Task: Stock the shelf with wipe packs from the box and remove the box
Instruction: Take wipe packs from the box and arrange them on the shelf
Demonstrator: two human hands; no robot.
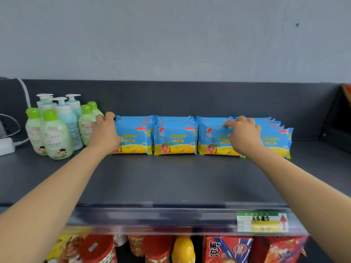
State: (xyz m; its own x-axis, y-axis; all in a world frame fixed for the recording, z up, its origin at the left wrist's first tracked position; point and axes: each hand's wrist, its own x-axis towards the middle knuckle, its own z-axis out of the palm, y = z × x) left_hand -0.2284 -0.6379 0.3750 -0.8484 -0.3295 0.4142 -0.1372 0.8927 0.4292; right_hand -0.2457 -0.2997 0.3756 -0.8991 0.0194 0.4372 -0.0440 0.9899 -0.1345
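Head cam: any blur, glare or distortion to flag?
Head view: wide-angle bowing on the shelf edge; price tag and goods below smeared; glare streak along the edge strip; wipe packs and both hands, left and right, reasonably sharp; soft, even light.

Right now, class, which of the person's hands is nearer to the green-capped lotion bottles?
The left. The left hand rests on the leftmost stack of wipe packs, right beside the green-capped lotion bottles. The right hand is across the row, on the third stack.
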